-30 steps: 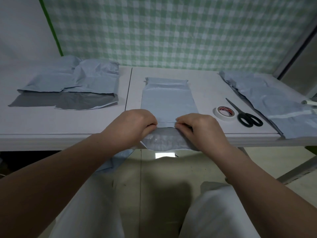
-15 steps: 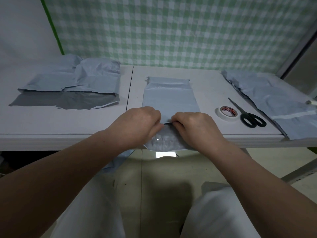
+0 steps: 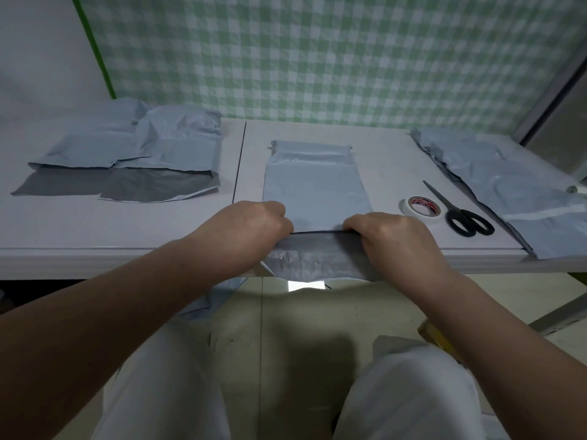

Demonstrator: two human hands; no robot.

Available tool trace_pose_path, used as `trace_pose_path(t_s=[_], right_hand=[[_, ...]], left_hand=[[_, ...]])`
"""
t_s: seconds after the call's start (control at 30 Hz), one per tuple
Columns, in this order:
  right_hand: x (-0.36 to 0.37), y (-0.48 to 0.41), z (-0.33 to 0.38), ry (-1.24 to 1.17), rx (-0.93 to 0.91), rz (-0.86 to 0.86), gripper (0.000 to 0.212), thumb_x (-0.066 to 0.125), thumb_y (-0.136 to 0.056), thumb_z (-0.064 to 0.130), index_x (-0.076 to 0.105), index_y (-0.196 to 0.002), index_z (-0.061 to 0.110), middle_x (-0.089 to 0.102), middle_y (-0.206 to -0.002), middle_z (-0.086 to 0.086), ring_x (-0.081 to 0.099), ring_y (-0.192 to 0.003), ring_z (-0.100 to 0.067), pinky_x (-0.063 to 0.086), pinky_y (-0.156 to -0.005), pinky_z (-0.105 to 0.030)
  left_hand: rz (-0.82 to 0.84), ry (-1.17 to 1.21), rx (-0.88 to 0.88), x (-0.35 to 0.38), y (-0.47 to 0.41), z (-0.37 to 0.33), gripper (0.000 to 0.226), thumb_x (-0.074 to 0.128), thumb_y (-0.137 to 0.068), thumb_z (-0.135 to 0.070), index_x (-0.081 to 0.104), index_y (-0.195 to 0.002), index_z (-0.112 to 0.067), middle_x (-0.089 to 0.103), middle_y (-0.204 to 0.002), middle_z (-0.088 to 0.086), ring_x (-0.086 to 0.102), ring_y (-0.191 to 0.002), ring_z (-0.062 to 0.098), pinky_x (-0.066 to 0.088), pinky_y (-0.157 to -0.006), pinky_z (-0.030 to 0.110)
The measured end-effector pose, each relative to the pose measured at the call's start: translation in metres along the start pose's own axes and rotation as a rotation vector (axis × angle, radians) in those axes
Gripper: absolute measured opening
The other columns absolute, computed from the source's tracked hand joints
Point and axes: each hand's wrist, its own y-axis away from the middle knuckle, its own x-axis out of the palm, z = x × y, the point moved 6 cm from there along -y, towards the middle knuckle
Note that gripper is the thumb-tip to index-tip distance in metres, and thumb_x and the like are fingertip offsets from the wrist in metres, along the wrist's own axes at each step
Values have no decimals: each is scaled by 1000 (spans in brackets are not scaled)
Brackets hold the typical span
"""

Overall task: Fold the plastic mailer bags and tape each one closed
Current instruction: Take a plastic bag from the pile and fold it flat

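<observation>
A pale blue-grey mailer bag [image 3: 313, 182] lies lengthwise in the middle of the white table [image 3: 387, 154]. Its near end hangs over the front edge as a darker grey flap [image 3: 317, 258]. My left hand [image 3: 246, 230] and my right hand [image 3: 392, 238] sit side by side at the fold line, fingers curled and pinching the bag's edge, a gap of bare bag between them. A white tape roll [image 3: 422, 210] and black scissors [image 3: 460, 214] lie just right of the bag.
Two folded mailers [image 3: 133, 154] with dark grey flaps lie at the back left. A spread of flat mailers [image 3: 514, 185] covers the right end of the table. A checked green cloth hangs behind. My knees are below the table edge.
My hands came together at the middle of the fold, then slid apart again along the fold line; the crease now shows as a dark line between them.
</observation>
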Motion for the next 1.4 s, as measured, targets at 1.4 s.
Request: trace_pose_path(t_s=[1.4], right_hand=[[14,0,-47,-472,512,-15,21,48,-93,30,56,-75,21,52,-64,-5,51,-81,-33,35,-66,-33]], left_hand=[[-505,472,-490,-4,7,25,33,50,-95,-23,54,-68,-5,36,-56,2,40,-72,23,26,-59,31]])
